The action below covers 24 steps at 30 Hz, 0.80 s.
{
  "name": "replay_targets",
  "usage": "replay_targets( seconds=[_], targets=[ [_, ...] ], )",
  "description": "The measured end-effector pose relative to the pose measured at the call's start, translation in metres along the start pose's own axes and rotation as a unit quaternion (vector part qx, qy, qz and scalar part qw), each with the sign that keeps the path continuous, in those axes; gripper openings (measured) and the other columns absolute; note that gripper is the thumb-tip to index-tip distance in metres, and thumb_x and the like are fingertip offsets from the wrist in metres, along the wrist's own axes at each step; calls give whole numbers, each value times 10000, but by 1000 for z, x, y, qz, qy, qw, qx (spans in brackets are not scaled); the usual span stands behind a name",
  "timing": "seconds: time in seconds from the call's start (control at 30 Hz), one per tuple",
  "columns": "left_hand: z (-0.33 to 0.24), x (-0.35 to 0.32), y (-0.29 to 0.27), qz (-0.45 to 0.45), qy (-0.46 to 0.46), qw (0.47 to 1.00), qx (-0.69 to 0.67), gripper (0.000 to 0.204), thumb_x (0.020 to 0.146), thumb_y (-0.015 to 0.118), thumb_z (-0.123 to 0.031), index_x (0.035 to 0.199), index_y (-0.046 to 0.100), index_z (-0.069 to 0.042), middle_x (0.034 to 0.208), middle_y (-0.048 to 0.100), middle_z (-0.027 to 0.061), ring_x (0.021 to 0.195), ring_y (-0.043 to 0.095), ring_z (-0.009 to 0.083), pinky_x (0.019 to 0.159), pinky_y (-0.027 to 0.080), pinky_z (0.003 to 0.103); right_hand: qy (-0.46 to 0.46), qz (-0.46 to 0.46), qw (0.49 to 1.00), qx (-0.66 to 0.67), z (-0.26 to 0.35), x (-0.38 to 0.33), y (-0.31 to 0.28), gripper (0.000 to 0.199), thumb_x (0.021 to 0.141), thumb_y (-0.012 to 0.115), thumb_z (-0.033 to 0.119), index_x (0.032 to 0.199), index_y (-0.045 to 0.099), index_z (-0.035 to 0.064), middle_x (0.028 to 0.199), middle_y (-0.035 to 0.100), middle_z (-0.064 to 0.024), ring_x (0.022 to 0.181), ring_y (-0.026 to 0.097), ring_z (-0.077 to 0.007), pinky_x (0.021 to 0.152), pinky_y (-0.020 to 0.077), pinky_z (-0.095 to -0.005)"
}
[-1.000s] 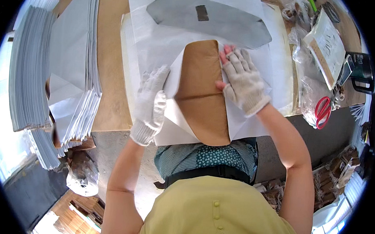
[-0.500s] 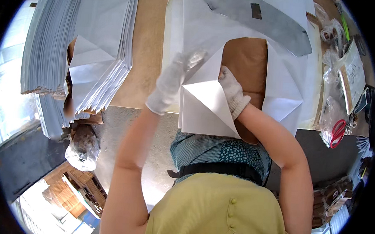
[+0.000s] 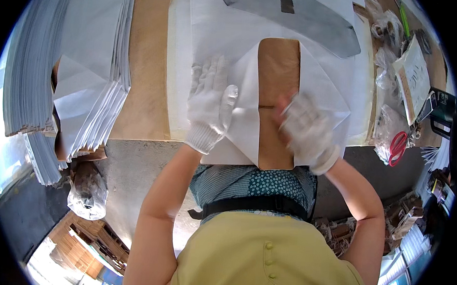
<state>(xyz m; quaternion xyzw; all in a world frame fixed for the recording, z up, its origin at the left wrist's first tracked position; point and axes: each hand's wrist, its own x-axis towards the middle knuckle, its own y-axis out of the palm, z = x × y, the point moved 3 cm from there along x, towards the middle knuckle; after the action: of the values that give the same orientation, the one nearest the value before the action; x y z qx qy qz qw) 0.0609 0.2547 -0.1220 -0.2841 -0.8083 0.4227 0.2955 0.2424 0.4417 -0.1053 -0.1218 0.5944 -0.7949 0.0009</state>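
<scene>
The left hand (image 3: 210, 103), in a white knit glove, lies flat and spread on the left flap (image 3: 245, 118) of the white sheet (image 3: 322, 90), pressing it down over the brown board (image 3: 276, 93). Half a second ago that flap stood up off the table, pinched between both hands; now it is down, and its slanted edge crosses the board's left side. The hand holds nothing, it only presses.

The right hand (image 3: 305, 130), also gloved, is blurred with motion; it sits on the right flap (image 3: 320, 95) where that meets the board's near half, and I cannot tell whether its fingers are spread or curled (the blur hides them). It has shifted right from the middle of the sheet, where it was a moment back.

So the fold has gone from raised to laid: both flaps now slant in over the board, leaving a brown strip bare down the middle, from the far edge to the near edge by the person's body.

Farther off, a grey curved panel (image 3: 305, 16) lies at the far edge. To the left stand stacks of folded sheets (image 3: 83, 75). At the right lie red scissors (image 3: 396, 147) among clear bags (image 3: 390, 58).
</scene>
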Motion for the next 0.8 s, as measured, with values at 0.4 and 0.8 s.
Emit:
replay_targets(
  seconds=[0.4, 0.8],
  targets=[
    [-48, 53, 18, 70, 49, 993, 81, 756, 1046, 548, -444, 1616, 361, 16, 1676, 348, 264, 1582, 288, 405, 1327, 170, 503, -208, 113, 945, 227, 36, 9, 5, 446, 712, 731, 229, 1129, 754, 74, 1315, 691, -97, 1400, 542, -296, 1251, 376, -493],
    [-40, -10, -6, 79, 72, 992, 71, 773, 997, 630, -414, 1580, 401, 39, 1670, 379, 243, 1560, 341, 412, 1303, 248, 513, 419, -205, 876, -124, -170, 27, -50, 448, 871, 785, 298, 1253, 704, 78, 1208, 703, -165, 1158, 641, -397, 1019, 494, -505]
  ],
)
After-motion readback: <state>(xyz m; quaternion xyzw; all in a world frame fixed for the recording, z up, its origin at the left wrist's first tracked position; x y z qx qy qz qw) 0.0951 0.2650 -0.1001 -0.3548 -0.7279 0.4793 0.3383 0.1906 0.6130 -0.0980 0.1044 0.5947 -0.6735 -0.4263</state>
